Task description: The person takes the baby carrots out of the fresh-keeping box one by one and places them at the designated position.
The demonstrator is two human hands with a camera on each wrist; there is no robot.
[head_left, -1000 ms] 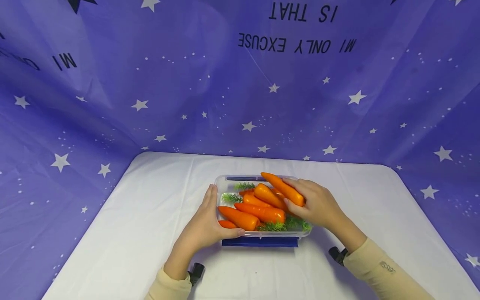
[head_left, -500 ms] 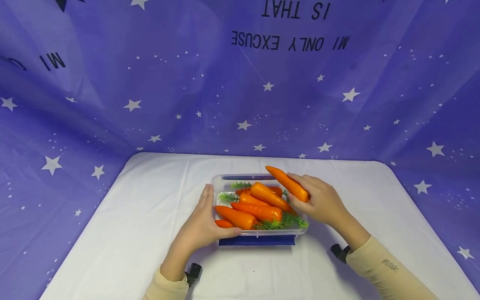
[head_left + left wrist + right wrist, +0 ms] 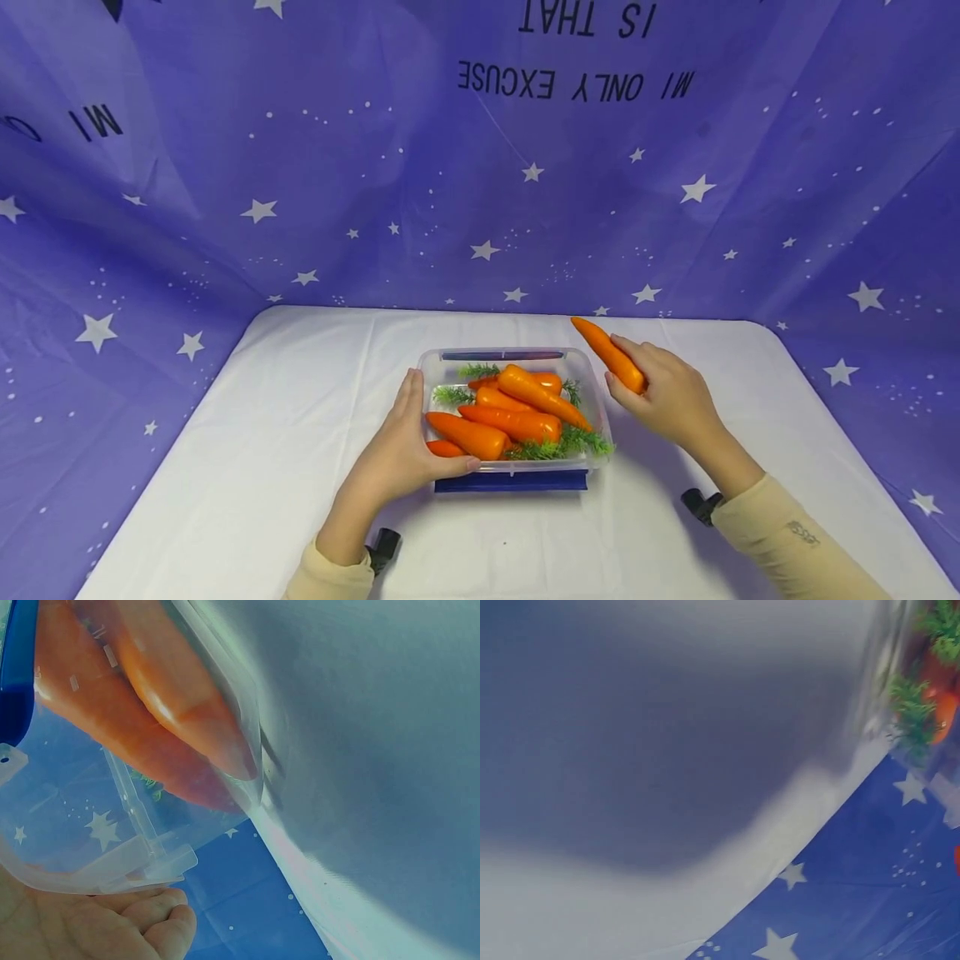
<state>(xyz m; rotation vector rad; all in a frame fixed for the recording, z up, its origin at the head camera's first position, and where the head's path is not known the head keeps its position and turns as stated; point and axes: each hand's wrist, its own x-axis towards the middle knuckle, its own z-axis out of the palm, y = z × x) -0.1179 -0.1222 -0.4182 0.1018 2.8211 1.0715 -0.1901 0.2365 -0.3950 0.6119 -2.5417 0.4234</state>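
A clear plastic box (image 3: 592,392) with a blue latch holds several orange carrots (image 3: 517,421) with green tops. My left hand (image 3: 405,446) rests flat against the box's left side, thumb along its front edge. In the left wrist view the box wall (image 3: 127,847) and carrots (image 3: 172,697) show close up, with my fingertips (image 3: 150,919) below. To the right of the box, my right hand (image 3: 663,396) grips one carrot (image 3: 609,353) above the table, tip pointing back left. The right wrist view shows the box corner (image 3: 885,682) and greens (image 3: 919,705).
The white table (image 3: 262,433) carries only the box; bare cloth lies on both sides. A purple starred backdrop (image 3: 300,167) closes off the back and both sides.
My right hand has lifted one carrot off the pile and carried it right, out past the box's edge. The left hand has stayed on the box.
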